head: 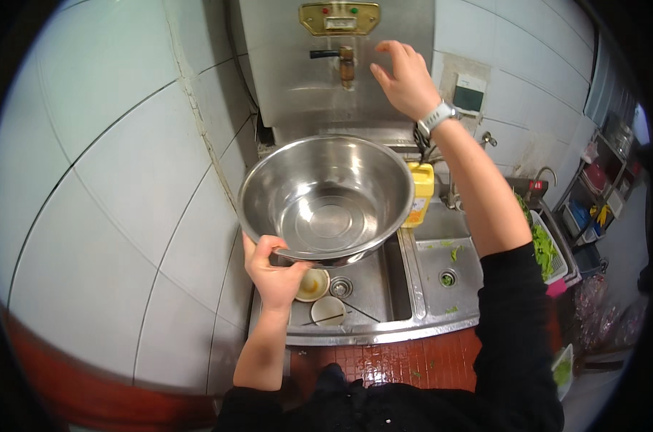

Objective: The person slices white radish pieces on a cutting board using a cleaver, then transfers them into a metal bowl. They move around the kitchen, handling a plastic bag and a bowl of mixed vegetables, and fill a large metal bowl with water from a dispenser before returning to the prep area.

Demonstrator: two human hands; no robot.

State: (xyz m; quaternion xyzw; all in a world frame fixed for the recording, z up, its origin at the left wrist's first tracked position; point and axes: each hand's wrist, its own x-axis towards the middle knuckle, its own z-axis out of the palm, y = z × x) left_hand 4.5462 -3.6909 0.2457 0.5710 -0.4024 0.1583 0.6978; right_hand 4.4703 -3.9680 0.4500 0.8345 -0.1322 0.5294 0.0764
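My left hand [275, 272] grips the near-left rim of a large stainless steel basin [329, 218], holding it over the left sink bowl. Nothing shows inside the basin apart from reflections. Raised beside a brass tap [347, 67] with a black lever handle, my right hand [404, 75] is empty, its fingers apart and curved toward the tap without touching it. The tap sticks out from a stainless steel water boiler [288, 70] on the wall. A gold panel [340, 19] with a red and a green light sits above the tap.
The left sink [372, 302] holds bowls [311, 286] and chopsticks. A yellow plastic jug [421, 191] stands behind the sink divider. Scraps of greens lie in the right sink [467, 259]. A white basket [558, 264] of leafy greens is further right. Tiled wall [115, 216] borders the left side.
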